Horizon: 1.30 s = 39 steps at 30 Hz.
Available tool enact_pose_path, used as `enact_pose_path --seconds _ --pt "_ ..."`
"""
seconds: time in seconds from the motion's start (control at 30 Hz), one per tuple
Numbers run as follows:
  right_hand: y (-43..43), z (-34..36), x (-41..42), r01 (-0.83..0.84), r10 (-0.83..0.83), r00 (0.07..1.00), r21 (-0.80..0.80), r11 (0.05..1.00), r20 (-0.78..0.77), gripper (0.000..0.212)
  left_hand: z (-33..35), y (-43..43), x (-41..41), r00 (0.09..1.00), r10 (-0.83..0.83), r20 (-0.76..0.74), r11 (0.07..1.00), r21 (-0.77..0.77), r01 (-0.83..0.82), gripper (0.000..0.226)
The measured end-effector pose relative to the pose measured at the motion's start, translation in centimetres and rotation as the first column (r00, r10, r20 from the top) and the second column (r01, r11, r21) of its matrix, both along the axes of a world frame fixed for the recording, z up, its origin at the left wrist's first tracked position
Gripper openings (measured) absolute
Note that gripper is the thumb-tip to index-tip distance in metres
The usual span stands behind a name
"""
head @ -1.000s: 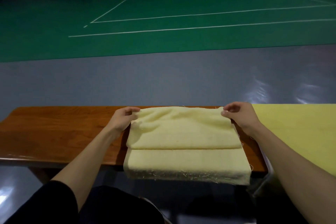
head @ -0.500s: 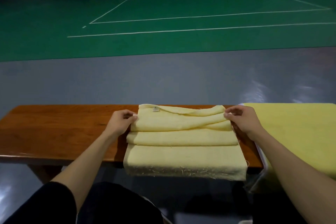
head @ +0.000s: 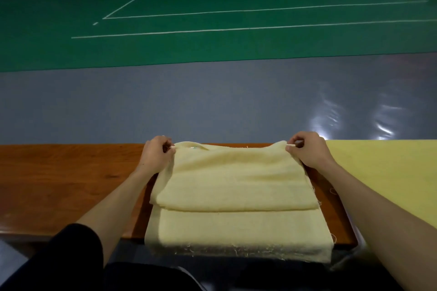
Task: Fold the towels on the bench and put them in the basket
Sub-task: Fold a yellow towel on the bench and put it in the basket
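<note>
A pale yellow towel (head: 236, 186) lies folded in layers on the brown wooden bench (head: 66, 184), its frayed near edge hanging over the bench's front. My left hand (head: 157, 155) pinches the towel's far left corner. The far right corner is pinched by my right hand (head: 307, 150). Both corners are lifted slightly off the bench. A second yellow towel (head: 387, 172) lies spread flat to the right. No basket shows clearly.
Beyond the bench stretches a grey floor (head: 212, 101) and a green sports court (head: 212, 7) with white lines. A pale rim (head: 354, 231) shows under the right towel's near edge. Bags and a small bucket stand far back on the court.
Both hands have drawn the towel's top layer back towards the far edge of the bench and lifted its corners; the bunched folds of half a second ago are now smoothed into one flat layer.
</note>
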State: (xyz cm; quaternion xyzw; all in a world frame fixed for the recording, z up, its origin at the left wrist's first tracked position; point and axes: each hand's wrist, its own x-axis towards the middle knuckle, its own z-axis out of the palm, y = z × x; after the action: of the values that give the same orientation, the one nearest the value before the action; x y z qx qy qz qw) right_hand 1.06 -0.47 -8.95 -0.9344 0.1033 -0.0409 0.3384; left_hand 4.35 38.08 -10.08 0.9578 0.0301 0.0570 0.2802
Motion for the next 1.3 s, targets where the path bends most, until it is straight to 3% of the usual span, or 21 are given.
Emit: enact_pose_path --seconds 0.3,0.63,0.87,1.13,1.3 --pt "0.4 0.3 1.9 -0.075 0.072 0.995 -0.053 0.996 -0.063 0.006 0.5 0.7 0.2 0.998 -0.047 -0.028 0.996 0.080 0.049 0.008" --pt "0.6 0.3 3.3 -0.144 0.135 0.981 -0.060 0.988 -0.139 0.008 0.8 0.2 0.3 0.997 0.011 -0.072 0.999 0.042 -0.009 0.003" --pt "-0.1 1.2 1.0 -0.022 0.017 0.999 0.140 0.990 0.037 0.008 1.5 0.4 -1.2 0.998 0.045 -0.035 0.987 -0.152 -0.050 0.012" --pt "-0.9 3.1 -5.9 -0.081 0.073 0.996 0.168 0.982 0.054 0.014 3.2 1.0 -7.6 0.993 -0.044 -0.110 0.983 -0.181 0.024 0.007" --pt "-1.0 3.7 -11.6 -0.138 0.110 0.984 0.214 0.967 0.139 0.010 4.9 1.2 -12.8 0.997 -0.068 -0.035 0.930 -0.364 0.050 0.005"
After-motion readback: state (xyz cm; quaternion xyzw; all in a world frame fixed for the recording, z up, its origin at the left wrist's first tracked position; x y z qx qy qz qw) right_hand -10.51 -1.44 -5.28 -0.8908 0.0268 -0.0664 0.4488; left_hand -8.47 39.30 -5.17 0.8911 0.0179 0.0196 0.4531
